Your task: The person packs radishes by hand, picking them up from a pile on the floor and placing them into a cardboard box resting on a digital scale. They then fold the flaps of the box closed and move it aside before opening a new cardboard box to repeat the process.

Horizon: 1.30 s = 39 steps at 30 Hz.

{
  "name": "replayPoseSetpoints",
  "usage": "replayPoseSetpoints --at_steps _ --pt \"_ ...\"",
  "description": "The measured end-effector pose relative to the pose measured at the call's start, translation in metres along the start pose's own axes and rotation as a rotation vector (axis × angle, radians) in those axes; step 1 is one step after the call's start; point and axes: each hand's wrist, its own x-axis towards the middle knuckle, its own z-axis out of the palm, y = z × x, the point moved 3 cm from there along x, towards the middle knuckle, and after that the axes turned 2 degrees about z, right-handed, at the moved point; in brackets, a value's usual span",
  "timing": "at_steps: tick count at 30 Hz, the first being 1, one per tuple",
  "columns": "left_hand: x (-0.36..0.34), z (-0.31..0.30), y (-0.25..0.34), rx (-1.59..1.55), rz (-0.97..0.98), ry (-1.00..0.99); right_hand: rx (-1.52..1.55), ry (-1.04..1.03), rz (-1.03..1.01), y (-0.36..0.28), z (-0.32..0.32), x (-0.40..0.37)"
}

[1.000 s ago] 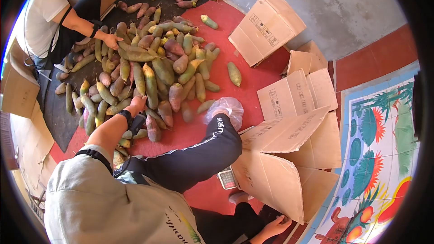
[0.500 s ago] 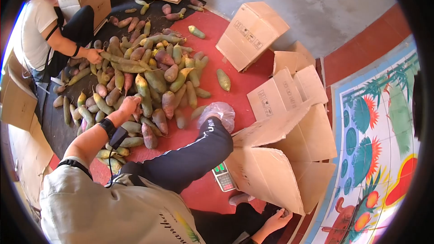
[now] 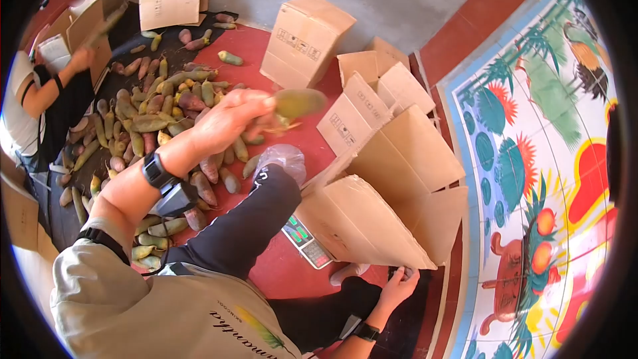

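My left hand (image 3: 242,116) is closed around one end of a green radish (image 3: 300,104), raised above the floor beside the heap; the radish is slightly blurred. At the lower right, my right hand (image 3: 400,286) pinches the near flap corner of an open cardboard box (image 3: 369,223). The box's flaps stand up and its bottom is hidden from me. A heap of green and purplish-red radishes (image 3: 143,123) lies on the floor to the left, partly behind my left arm. Against the box's left side sits a digital scale (image 3: 307,242) with green lit digits.
A co-worker (image 3: 40,103) sits at the far left, lifting a radish (image 3: 113,21) near another box (image 3: 90,40). More boxes, one upright (image 3: 306,40) and one open (image 3: 355,116), stand along the wall. My bagged foot (image 3: 282,161) rests between heap and boxes. A painted tile wall (image 3: 531,179) borders the right.
My left hand has lifted a radish from the heap and moved up and right toward the box. My right hand stays at the flap. The co-worker has raised a radish from the heap.
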Motion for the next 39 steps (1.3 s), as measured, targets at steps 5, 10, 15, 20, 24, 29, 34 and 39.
replayPoseSetpoints --at_steps 5,10,15,20,24,29,34,39 --pt "0.040 0.079 0.025 -0.154 0.005 -0.267 0.018 0.003 -0.021 -0.001 0.000 -0.002" --pt "0.057 0.152 0.007 -0.100 -0.019 -0.389 -0.017 0.018 -0.076 -0.007 -0.002 -0.003" --pt "0.063 0.192 -0.019 0.275 0.067 -0.448 -0.013 0.006 -0.062 0.005 -0.003 -0.003" --pt "0.071 0.211 -0.035 0.522 0.175 -0.401 -0.015 0.016 -0.109 0.008 -0.001 -0.002" --pt "0.064 0.220 -0.031 0.828 0.422 -0.421 -0.019 0.021 -0.108 0.016 0.000 0.001" --pt "0.052 0.219 -0.033 0.885 0.582 -0.294 -0.040 -0.059 -0.006 0.008 -0.001 0.001" --pt "0.039 0.204 -0.012 0.615 0.772 -0.069 -0.028 -0.045 0.030 0.000 -0.002 0.001" --pt "0.011 0.153 -0.013 0.587 0.926 -0.155 -0.041 -0.053 -0.035 0.007 -0.002 0.004"
